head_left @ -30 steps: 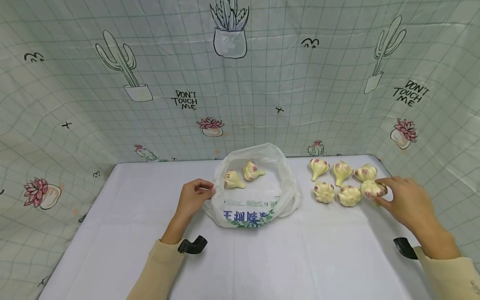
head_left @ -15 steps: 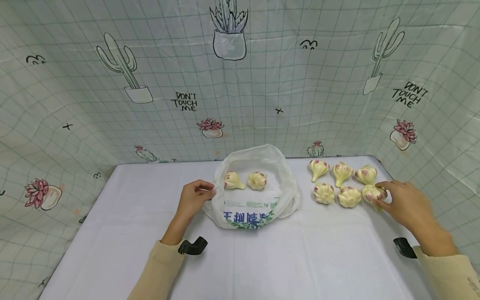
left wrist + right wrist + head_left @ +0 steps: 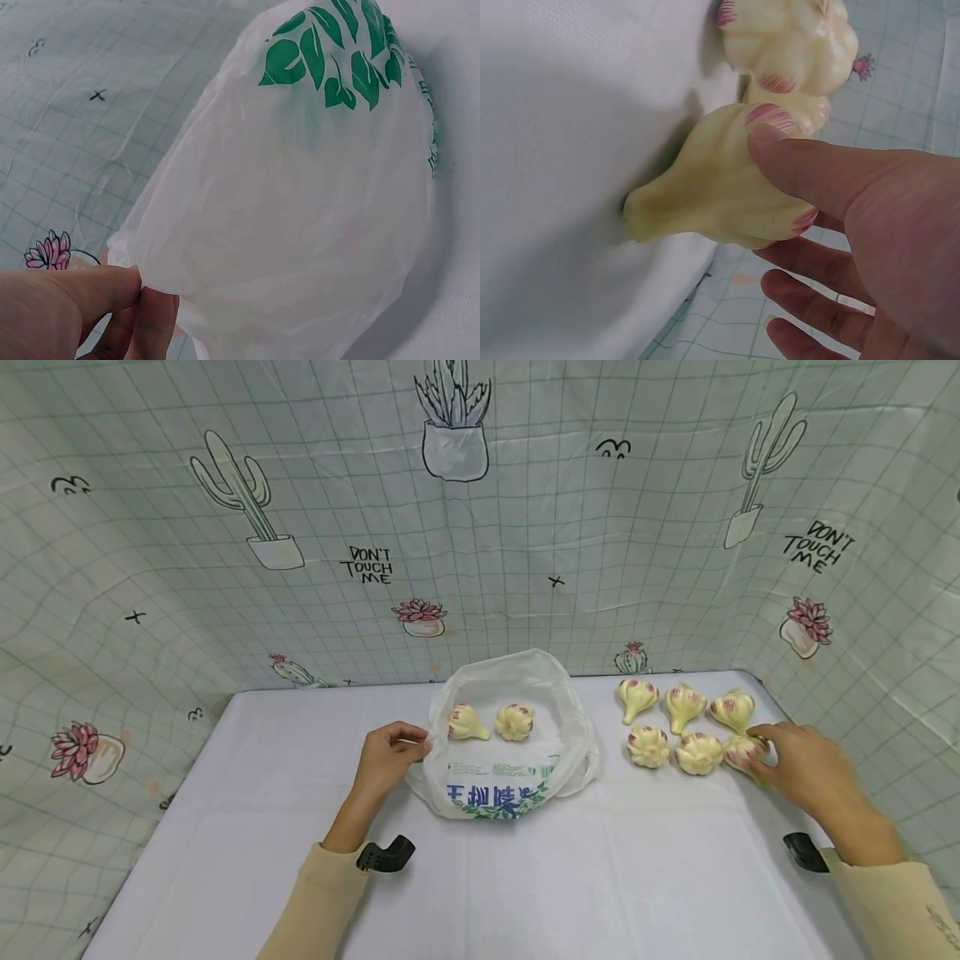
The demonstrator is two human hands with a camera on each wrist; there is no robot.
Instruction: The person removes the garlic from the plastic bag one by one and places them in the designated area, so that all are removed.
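At the left side of a white plastic bag [image 3: 577,752], my left hand [image 3: 386,764] pinches the rim between thumb and fingers. The bag's mouth is spread wide, and two garlic bulbs [image 3: 514,722] lie inside. In the left wrist view, green leaves are printed on the bag [image 3: 285,187]. Over at the right, my right hand [image 3: 813,772] holds the nearest garlic bulb [image 3: 741,750] by its rounded end. In the right wrist view, the thumb presses one side of this garlic bulb [image 3: 712,176], whose stem end points toward the white cloth. The other fingers are partly behind it.
Several more garlic bulbs [image 3: 699,753] sit in two rows beside the right hand, close to the one it holds. A white cloth covers the table [image 3: 540,885]. Behind it hangs a checked curtain [image 3: 510,527] printed with cacti.
Inside the bag, the right garlic bulb has rolled toward me and settled with its stem hidden. The bulb in my right hand has turned slightly. My left hand stays put.
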